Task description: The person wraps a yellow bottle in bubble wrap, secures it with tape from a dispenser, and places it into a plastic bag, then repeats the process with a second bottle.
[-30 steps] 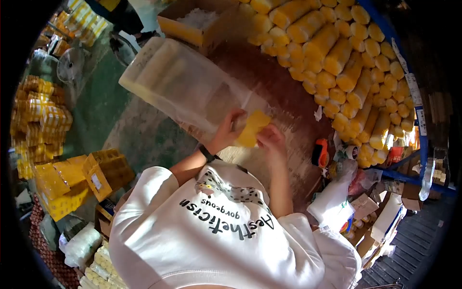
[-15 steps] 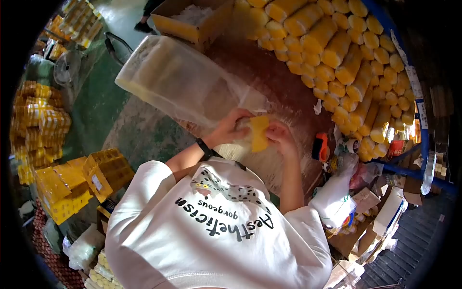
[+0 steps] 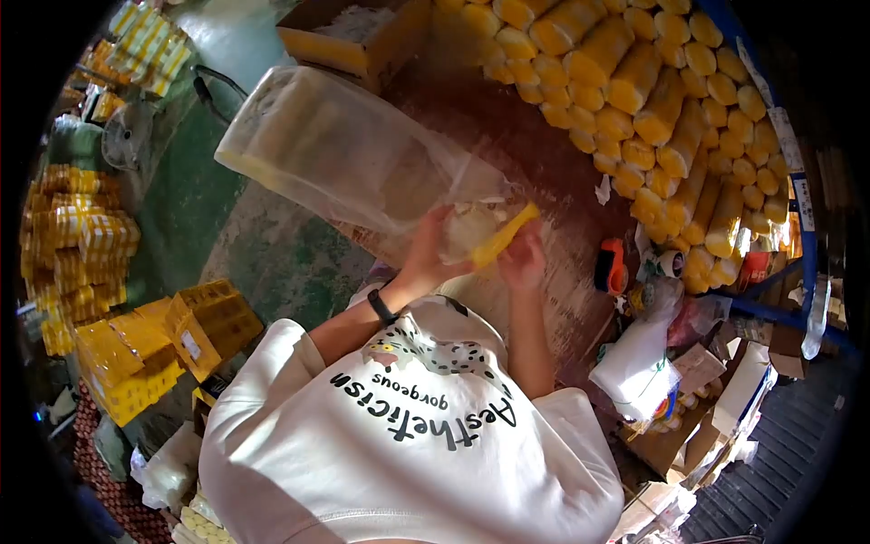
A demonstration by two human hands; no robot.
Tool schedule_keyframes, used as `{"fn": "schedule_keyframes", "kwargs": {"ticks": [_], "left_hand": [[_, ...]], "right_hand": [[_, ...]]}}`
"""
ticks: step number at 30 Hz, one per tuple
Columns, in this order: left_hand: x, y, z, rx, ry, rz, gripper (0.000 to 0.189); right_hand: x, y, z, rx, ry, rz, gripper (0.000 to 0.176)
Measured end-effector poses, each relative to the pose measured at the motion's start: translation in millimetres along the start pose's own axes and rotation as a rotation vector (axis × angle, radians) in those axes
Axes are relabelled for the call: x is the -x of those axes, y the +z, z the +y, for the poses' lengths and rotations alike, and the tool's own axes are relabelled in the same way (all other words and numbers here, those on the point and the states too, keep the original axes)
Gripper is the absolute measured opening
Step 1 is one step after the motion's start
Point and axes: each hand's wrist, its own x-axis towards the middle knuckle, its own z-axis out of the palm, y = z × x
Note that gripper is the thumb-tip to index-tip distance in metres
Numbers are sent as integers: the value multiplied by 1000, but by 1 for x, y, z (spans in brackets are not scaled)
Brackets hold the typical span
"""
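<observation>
A small yellow piece [image 3: 505, 236] hangs tilted between my two hands, with a pale, clear-looking object [image 3: 469, 227] beside it. My left hand [image 3: 430, 254], with a black band on the wrist, wraps round the pale object and touches the lower end of the yellow piece. My right hand [image 3: 523, 259] is at the yellow piece's right side; its fingers are partly blurred, and their grip cannot be made out. A large clear plastic bag [image 3: 317, 145] lies ahead and to the left, its gathered end close to my hands.
Yellow-wrapped rolls [image 3: 634, 86] are piled at the upper right beside a blue frame [image 3: 805, 208]. An open carton [image 3: 353, 45] stands ahead. Yellow boxes [image 3: 136, 349] sit at the left. An orange and black tape dispenser [image 3: 610, 267] and a white plastic bundle [image 3: 633, 372] are at the right.
The yellow piece has turned from upright to slanted, its upper end now further right. My left hand has turned, and the pale object beside it shows more.
</observation>
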Motion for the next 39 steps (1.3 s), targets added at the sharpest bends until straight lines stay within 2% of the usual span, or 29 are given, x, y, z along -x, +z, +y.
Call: {"fn": "schedule_keyframes", "kwargs": {"ticks": [5, 6, 8, 9, 11, 14, 17, 20, 21, 23, 27, 30, 32, 35, 36, 37, 39], "left_hand": [[-8, -7, -9, -98, -144, -123, 64], [-9, -11, -8, -102, -178, -165, 64], [-9, -11, -11, -172, -98, -134, 60], [-10, -11, -9, -205, -58, -123, 58], [-8, -5, -1, -50, -86, -47, 51], [-9, 2, -5, 78, -130, 50, 42], [-8, 0, 1, 67, -150, 37, 36], [-12, 3, -1, 94, -85, 72, 34], [-14, 3, 3, 117, -56, 100, 34], [-17, -7, 12, -41, -8, -4, 31], [-28, -16, 8, -145, 151, -84, 26], [-30, -19, 13, -232, 186, -126, 16], [-34, -17, 13, -145, 212, -192, 14], [-35, -6, 16, -97, 297, -224, 12], [-32, -1, 18, -91, 329, -230, 12], [-29, 1, 21, -118, 227, -308, 15], [-29, 7, 12, -155, 333, -335, 15]], "right_hand": [[4, 52, 0, -178, -374, 194, 46], [3, 65, -4, -119, -402, 199, 50], [3, 82, -10, 1, -460, 209, 58], [4, 80, -13, 148, -452, 239, 66], [7, 73, -21, 440, -432, 300, 85], [14, 75, -19, 979, -222, 276, 99], [11, 83, 7, 1369, -237, 204, 104], [10, 104, 10, 1547, -244, 248, 100], [9, 101, 12, 1528, -320, 269, 97], [11, 86, 19, 1487, -465, 315, 92], [14, 67, 12, 1173, -464, 424, 80], [18, 69, -2, 946, -431, 453, 77], [25, 50, -1, 786, -440, 456, 76], [43, 30, 0, 570, -386, 605, 80], [48, 35, -2, 558, -386, 608, 78], [54, 39, -6, 546, -387, 615, 76], [68, 50, -10, 498, -388, 687, 73]]}}
